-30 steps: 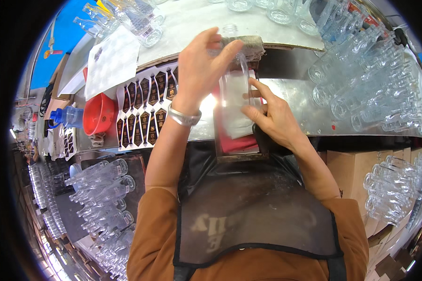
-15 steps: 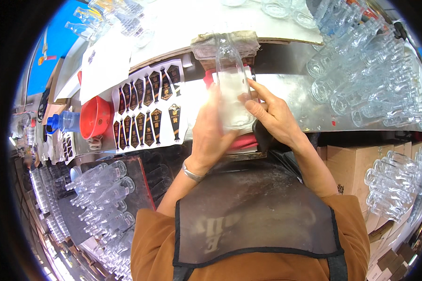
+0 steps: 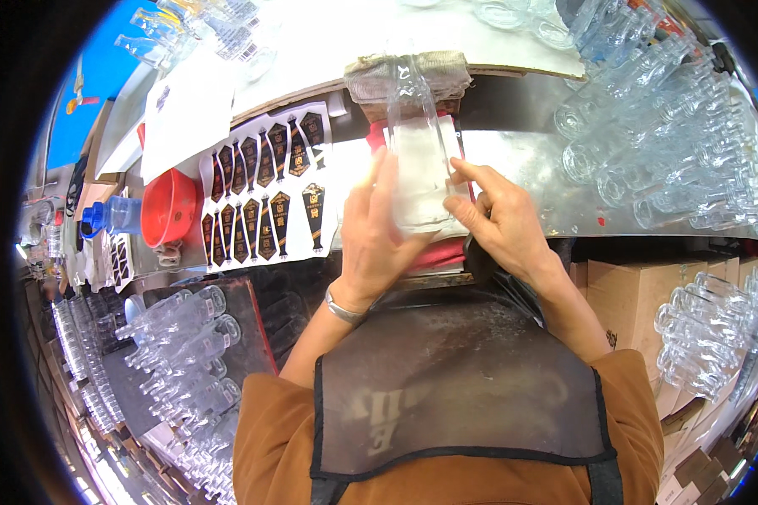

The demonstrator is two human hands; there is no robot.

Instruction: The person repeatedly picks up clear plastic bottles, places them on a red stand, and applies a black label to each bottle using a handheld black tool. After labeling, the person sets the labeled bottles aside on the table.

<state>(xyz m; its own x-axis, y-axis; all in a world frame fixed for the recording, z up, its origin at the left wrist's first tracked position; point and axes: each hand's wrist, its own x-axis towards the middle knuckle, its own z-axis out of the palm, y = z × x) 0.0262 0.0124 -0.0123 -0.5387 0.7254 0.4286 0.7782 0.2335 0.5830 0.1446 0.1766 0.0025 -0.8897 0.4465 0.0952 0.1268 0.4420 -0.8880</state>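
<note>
A clear glass bottle (image 3: 421, 168) lies in front of me with its neck pointing away, over a white sheet or cloth and a red pad (image 3: 438, 254). Its neck rests on a folded grey-beige cloth (image 3: 408, 80). Along the bottle's left side my left hand (image 3: 369, 223) is closed against the glass, its fingertips smeared by motion. My right hand (image 3: 501, 215) holds the other side between thumb and bent forefinger. Left of the bottle lies a white sheet of black, tie-shaped labels (image 3: 265, 189) with gold and red print.
A red bowl (image 3: 170, 206) and a blue-capped clear container (image 3: 120, 216) stand at the left. Rows of clear bottles (image 3: 648, 143) lie at the right; more bottles (image 3: 185, 353) are stacked lower left. Cardboard boxes (image 3: 627, 295) sit at lower right, beside other bottles (image 3: 703, 337).
My right thumb has slid from over the bottle toward its right edge, and the right hand sits slightly lower. My left hand stays at the left side, less blurred.
</note>
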